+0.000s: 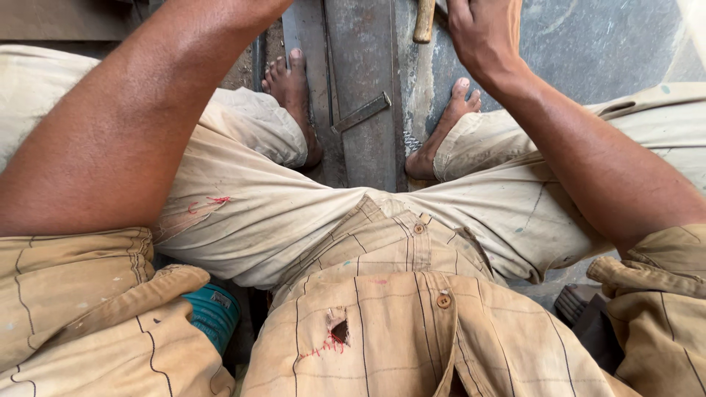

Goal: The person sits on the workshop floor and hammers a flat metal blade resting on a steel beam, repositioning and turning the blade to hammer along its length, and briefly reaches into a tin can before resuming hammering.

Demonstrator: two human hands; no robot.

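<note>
Between the person's bare feet, on the ground at the far middle of the view, lie long grey metal plates (368, 110), dull and scuffed, running away from the body. A small flat metal bar (360, 113) rests slantwise across them. At the far edge, a wooden handle (424, 20) sits just left of the right hand (482, 37), whose fingers curl downward beside it; whether they grip anything I cannot tell. The left hand is out of view; only its forearm (132, 117) reaches far-left. A teal object (213, 315) peeks out near-left.
</note>
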